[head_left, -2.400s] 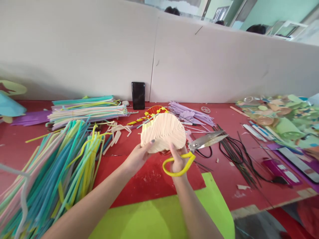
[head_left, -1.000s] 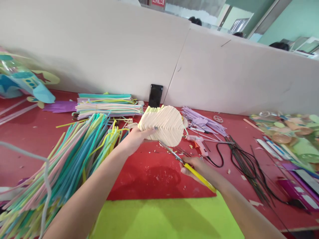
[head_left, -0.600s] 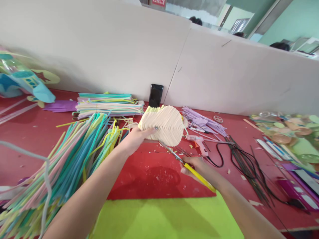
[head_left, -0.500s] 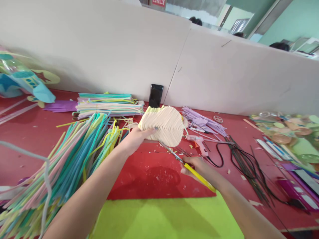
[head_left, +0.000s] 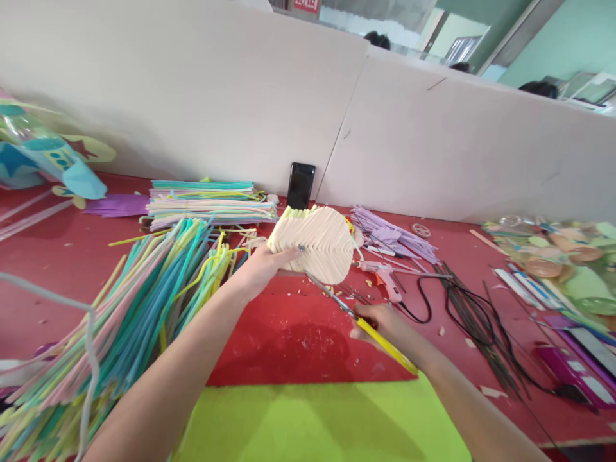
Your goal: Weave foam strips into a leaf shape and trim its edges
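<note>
My left hand (head_left: 269,263) grips the left end of a cream, leaf-shaped piece (head_left: 327,240) made of slanting rows that look like pipe cleaners, with pale yellow ends along its upper left edge. The thumb lies across its front; the other fingers are hidden behind. My right hand (head_left: 378,324) is closed around yellow-handled scissors (head_left: 387,346). Their blades point up and left, and the tips meet the lower edge of the cream piece. Whether the blades are apart is hard to make out. A pink glue gun (head_left: 382,277) lies just beyond my right hand.
Pastel pipe cleaners (head_left: 139,308) are heaped at left, with a stacked bundle (head_left: 206,204) behind. A phone (head_left: 301,185) leans on the white partition (head_left: 216,96). Lilac strips (head_left: 399,237), a black cable (head_left: 450,308) and dark stems (head_left: 481,333) lie right. A lime-green sheet (head_left: 317,423) is in front.
Almost nothing differs. The scissors and my right hand have shifted very slightly; the cream piece stays in my left hand.
</note>
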A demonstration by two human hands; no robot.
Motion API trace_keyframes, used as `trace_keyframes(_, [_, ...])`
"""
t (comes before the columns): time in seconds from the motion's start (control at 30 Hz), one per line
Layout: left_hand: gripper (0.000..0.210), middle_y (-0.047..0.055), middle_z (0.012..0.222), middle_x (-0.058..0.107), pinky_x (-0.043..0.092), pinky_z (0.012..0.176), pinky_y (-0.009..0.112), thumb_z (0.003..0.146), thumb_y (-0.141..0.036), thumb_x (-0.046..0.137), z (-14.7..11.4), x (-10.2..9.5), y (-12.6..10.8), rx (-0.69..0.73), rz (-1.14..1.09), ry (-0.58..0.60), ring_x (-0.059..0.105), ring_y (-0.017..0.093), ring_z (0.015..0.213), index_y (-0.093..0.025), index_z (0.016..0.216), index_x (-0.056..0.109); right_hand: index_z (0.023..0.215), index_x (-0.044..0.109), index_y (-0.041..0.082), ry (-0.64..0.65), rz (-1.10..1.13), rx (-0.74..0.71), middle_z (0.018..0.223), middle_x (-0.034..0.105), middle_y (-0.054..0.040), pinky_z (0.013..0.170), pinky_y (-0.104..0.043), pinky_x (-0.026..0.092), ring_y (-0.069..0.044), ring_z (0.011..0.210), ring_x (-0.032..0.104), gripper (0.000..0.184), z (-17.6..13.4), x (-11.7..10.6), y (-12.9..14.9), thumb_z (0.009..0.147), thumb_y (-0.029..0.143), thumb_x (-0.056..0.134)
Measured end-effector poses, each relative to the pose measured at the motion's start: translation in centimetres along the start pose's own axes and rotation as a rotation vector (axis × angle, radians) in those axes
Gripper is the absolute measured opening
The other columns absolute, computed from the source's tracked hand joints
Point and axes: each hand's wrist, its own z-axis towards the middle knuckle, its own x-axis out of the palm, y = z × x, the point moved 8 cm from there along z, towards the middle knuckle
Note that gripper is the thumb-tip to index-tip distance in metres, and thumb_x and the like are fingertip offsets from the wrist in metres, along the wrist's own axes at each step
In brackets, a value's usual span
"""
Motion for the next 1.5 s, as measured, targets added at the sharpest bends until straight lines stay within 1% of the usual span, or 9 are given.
trace_keyframes(0.1, [0.054, 0.010, 0.115, 0.071, 0.053, 0.096, 0.044, 0.067, -0.032, 0.080, 0.0, 0.0, -0.1, -0.008, 0.007, -0.010, 0.065, 0.028, 0.108, -0.016, 0.116, 0.067, 0.065, 0.043, 0.019, -0.011, -0.004, 0.015, 0.059, 0.033, 0.0059, 0.052, -0.024, 0.020, -0.009, 0.055, 0.027, 0.051, 0.1, -0.1, -0.7, 0.073, 0.066, 0.064])
trace_keyframes(0.3, [0.053, 0.009, 0.116, 0.071, 0.055, 0.093, 0.042, 0.068, -0.032, 0.079, 0.0, 0.2, 0.3, -0.019, 0.008, 0.019, 0.063, 0.030, 0.111, -0.018, 0.117, 0.067, 0.072, 0.052, 0.018, 0.032, -0.025, 0.080, 0.064, 0.054, 0.0020, 0.056, -0.024, 0.027, -0.012, 0.060, 0.042, 0.044, 0.2, -0.5, -0.7, 0.071, 0.058, 0.070])
trace_keyframes(0.4, [0.052, 0.008, 0.118, 0.070, 0.053, 0.095, 0.040, 0.069, -0.031, 0.078, 0.0, 0.1, 0.3, -0.009, 0.009, 0.020, 0.062, 0.029, 0.114, -0.018, 0.117, 0.066, 0.072, 0.052, 0.018, 0.037, -0.020, 0.077, 0.066, 0.058, 0.0009, 0.058, -0.024, 0.030, -0.014, 0.062, 0.046, 0.045, 0.1, -0.6, -0.1, 0.071, 0.059, 0.069])
trace_keyframes(0.53, [0.053, 0.008, 0.118, 0.070, 0.053, 0.096, 0.041, 0.069, -0.031, 0.078, -0.1, 0.1, 0.2, -0.018, 0.013, 0.020, 0.063, 0.028, 0.112, -0.018, 0.118, 0.066, 0.074, 0.052, 0.019, 0.006, -0.072, 0.065, 0.065, 0.052, 0.0035, 0.057, -0.023, 0.029, -0.012, 0.061, 0.043, 0.043, -0.4, -0.8, 0.3, 0.071, 0.058, 0.071])
trace_keyframes(0.67, [0.051, 0.009, 0.119, 0.070, 0.055, 0.093, 0.043, 0.070, -0.031, 0.077, -0.1, -0.1, 0.1, -0.008, 0.013, 0.016, 0.064, 0.029, 0.111, -0.018, 0.118, 0.067, 0.084, 0.053, 0.019, 0.020, -0.111, 0.030, 0.069, 0.046, 0.0047, 0.057, -0.022, 0.028, -0.010, 0.062, 0.037, 0.038, -0.8, -0.5, 0.5, 0.078, 0.055, 0.066])
trace_keyframes(1.0, [0.046, 0.009, 0.115, 0.071, 0.058, 0.088, 0.043, 0.072, -0.031, 0.076, -0.1, -0.2, -0.3, 0.019, 0.017, 0.038, 0.064, 0.030, 0.110, -0.019, 0.116, 0.068, 0.077, 0.047, 0.019, 0.024, -0.083, 0.004, 0.066, 0.035, 0.0056, 0.055, -0.023, 0.024, -0.009, 0.060, 0.030, 0.042, -0.4, -0.1, -0.5, 0.081, 0.059, 0.060])
trace_keyframes(1.1, [0.048, 0.009, 0.117, 0.070, 0.058, 0.087, 0.043, 0.072, -0.031, 0.076, -0.1, -0.3, -0.3, 0.024, 0.017, 0.042, 0.065, 0.029, 0.109, -0.020, 0.119, 0.067, 0.075, 0.047, 0.018, 0.022, -0.099, -0.001, 0.065, 0.034, 0.0059, 0.054, -0.023, 0.021, -0.009, 0.059, 0.029, 0.042, -0.2, -0.2, -1.0, 0.080, 0.057, 0.063])
trace_keyframes(1.3, [0.051, 0.009, 0.118, 0.070, 0.058, 0.087, 0.044, 0.070, -0.030, 0.078, -0.1, -0.2, -0.1, 0.010, -0.002, 0.028, 0.065, 0.029, 0.107, -0.020, 0.119, 0.066, 0.075, 0.048, 0.018, 0.015, -0.101, 0.022, 0.064, 0.036, 0.0063, 0.054, -0.022, 0.023, -0.009, 0.059, 0.031, 0.042, -0.4, -0.3, -1.0, 0.079, 0.057, 0.064])
trace_keyframes(1.5, [0.051, 0.010, 0.114, 0.071, 0.053, 0.096, 0.046, 0.068, -0.030, 0.079, -0.3, 0.0, -0.5, 0.005, -0.006, -0.009, 0.065, 0.029, 0.109, -0.017, 0.116, 0.068, 0.073, 0.050, 0.018, -0.019, -0.091, 0.005, 0.061, 0.034, 0.0065, 0.052, -0.023, 0.020, -0.008, 0.057, 0.029, 0.043, -0.4, -0.3, -1.2, 0.077, 0.058, 0.066])
